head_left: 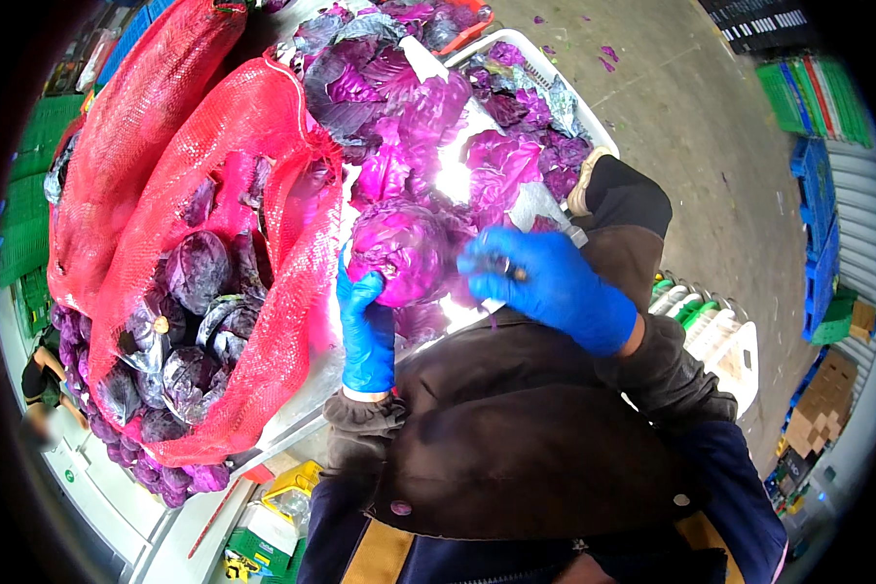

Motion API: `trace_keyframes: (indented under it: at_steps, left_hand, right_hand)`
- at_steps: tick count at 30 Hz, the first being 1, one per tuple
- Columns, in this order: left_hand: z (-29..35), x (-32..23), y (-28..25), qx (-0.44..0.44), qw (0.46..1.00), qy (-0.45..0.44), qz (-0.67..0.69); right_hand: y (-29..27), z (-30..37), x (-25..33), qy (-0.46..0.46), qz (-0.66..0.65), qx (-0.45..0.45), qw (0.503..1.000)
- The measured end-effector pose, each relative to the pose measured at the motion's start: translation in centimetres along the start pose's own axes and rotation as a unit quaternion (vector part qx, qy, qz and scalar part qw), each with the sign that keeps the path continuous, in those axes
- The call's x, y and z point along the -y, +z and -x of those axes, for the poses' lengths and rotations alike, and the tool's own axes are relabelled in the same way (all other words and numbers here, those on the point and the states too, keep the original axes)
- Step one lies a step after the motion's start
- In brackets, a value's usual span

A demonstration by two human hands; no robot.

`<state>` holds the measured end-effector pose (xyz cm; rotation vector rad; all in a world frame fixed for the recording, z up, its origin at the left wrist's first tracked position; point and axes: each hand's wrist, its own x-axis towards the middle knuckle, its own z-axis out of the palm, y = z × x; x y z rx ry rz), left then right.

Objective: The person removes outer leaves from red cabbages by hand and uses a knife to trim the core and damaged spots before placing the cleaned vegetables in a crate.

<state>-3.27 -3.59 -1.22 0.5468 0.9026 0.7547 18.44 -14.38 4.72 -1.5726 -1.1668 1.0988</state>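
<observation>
My left hand [368, 326], in a blue glove, grips a red cabbage [399, 251] from its left and near side. The cabbage is bright purple, and its cut stem end faces me. Just to its right, my right hand [550, 287], gloved in blue too, is curled closed and slightly blurred. A small dark end of something shows between its fingers; the rest is hidden. Loose purple leaves [501, 165] cover the work table beyond the cabbage. Left of my left hand lies an open red mesh sack [297, 331] with several darker, untrimmed cabbages [200, 271] inside.
Another full red mesh sack [146, 146] lies at the far left. A white crate [594, 122] of leaves stands beyond the table at right. Near my right elbow is a white basket [745, 365] of green-and-white items. Green and blue crates [816, 195] line the right wall. Someone stands at the left edge.
</observation>
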Motion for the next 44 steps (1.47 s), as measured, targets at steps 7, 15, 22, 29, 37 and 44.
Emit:
trace_keyframes:
  at_steps: [7,15,22,29,37,44]
  left_hand:
    - [0.3,-0.2,0.6,-0.001,0.995,0.081,-0.052]
    - [0.6,-0.6,1.5,0.005,0.994,0.092,-0.065]
    - [0.5,-0.4,1.1,0.009,0.994,0.093,-0.064]
    - [0.7,-0.3,1.4,0.020,0.979,0.153,-0.136]
    - [0.9,-0.4,2.2,-0.053,0.971,0.192,-0.134]
    - [0.3,1.1,0.2,-0.065,0.942,0.251,-0.213]
  right_hand:
    - [0.8,2.5,-0.3,-0.029,0.131,0.017,0.991]
    - [0.6,3.4,0.2,-0.034,0.152,0.015,0.988]
    - [1.0,4.1,-0.3,-0.035,0.145,-0.023,0.989]
    - [0.9,4.0,-0.1,0.002,0.135,0.006,0.991]
    - [1.3,3.6,0.1,0.010,0.160,-0.020,0.987]
    - [1.5,3.6,-0.4,0.055,0.155,-0.005,0.986]
